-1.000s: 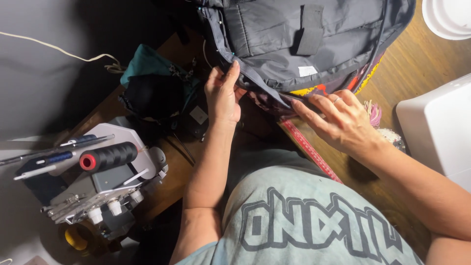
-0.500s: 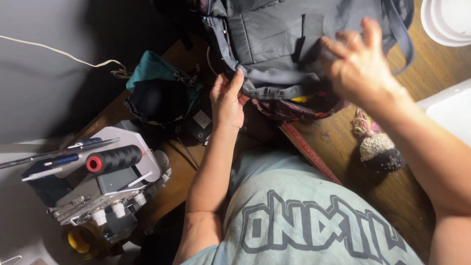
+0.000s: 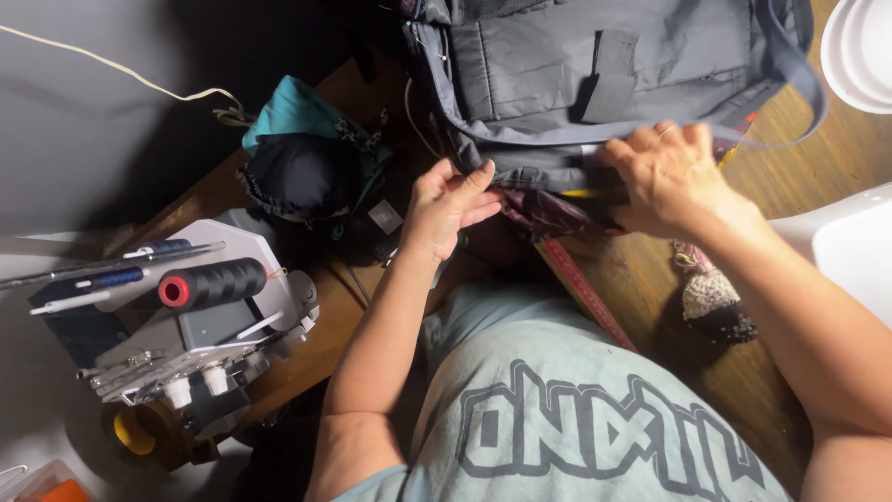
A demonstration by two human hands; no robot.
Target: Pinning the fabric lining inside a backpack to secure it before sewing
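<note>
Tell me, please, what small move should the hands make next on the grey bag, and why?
Probably pull the grey bag nearer across the wooden table. The left hand and the right hand both pinch its lower edge, and a dark red lining lies bunched under that edge, so it likely needs straightening.

Small white label beside black fabric

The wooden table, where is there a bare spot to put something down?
Bare wood on the table shows right of the grey backpack, between the white round lid and the white box. Another strip lies beside the knitted pouch. It is crowded left, around the black cap and thread spool.
</note>
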